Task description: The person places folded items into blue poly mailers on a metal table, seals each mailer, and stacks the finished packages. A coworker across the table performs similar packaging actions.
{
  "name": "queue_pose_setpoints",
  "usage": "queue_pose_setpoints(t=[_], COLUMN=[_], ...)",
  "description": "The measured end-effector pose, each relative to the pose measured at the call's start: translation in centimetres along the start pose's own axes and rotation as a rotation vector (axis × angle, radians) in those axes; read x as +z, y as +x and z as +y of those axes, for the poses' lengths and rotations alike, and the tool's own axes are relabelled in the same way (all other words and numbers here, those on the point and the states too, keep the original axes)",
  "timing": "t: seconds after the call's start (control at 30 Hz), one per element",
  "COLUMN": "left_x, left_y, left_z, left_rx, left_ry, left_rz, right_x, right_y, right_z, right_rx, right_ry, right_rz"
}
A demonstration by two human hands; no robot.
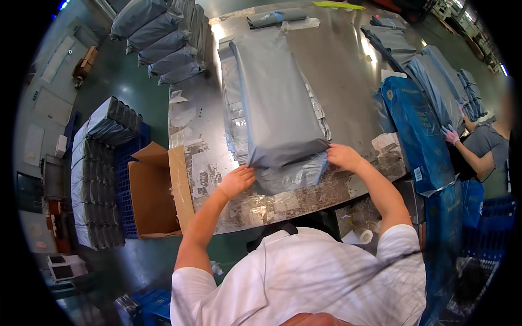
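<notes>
A long, filled grey plastic bag (280, 98) lies lengthwise on the metal table, its loose end toward me. At the left corner of that end, my left hand (237, 181) pinches the plastic. My right hand (344, 157) grips the opposite corner, so the edge is drawn wide between both. Below the edge a thinner flap of grey plastic (293, 175) spreads over the tabletop. Flat printed bags or sheets (235, 122) show from under the filled bag on both sides. What fills the bag is hidden.
The worn metal table (342, 65) carries stacked grey packages (168, 41) at far left. An open cardboard box (155, 190) stands left of it, beside more wrapped packages (98, 179). Blue bags (418, 130) line the right side. Beyond them a co-worker's gloved hand (451, 135) touches grey bags.
</notes>
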State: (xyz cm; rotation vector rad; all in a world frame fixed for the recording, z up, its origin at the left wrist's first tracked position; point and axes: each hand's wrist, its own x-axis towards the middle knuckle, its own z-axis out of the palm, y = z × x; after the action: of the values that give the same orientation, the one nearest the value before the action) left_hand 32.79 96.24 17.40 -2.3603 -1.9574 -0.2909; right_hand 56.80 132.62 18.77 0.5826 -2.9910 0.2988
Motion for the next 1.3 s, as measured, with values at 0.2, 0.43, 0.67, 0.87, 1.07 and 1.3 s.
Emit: queue_pose_setpoints(t=[0.2, 0.43, 0.67, 0.87, 1.07, 1.3], left_x=[-2.4, 1.3, 8.5, 5.4, 3.4, -9.9], left_y=[-2.2, -1.3, -1.3, -0.1, 5.1, 0.2], left_z=[6.0, 7.5, 8.5, 5.1, 3.4, 3.0], left_rx=[-0.571, -1.32, -1.376, -1.3, -1.463, -1.241], left_ry=[-0.25, -0.635, -0.754, -0.598, -1.985, -1.655], left_rz=[0.499, 0.757, 0.477, 0.388, 0.812, 0.803], right_x=[-0.3, 4.6, 8.9, 7.1, 2.6, -1.9], right_y=[-2.5, -1.2, 0.1, 2.5, 7.5, 12.1], right_z=[-5.8, -7.9, -8.2, -4.9, -6.2, -11.7], right_rx=[0.448, 1.059, 1.232, 1.256, 1.078, 0.91], right_ry=[0.342, 0.715, 0.631, 0.723, 1.993, 1.901], right_rz=[0.532, 0.746, 0.264, 0.408, 0.436, 0.428])
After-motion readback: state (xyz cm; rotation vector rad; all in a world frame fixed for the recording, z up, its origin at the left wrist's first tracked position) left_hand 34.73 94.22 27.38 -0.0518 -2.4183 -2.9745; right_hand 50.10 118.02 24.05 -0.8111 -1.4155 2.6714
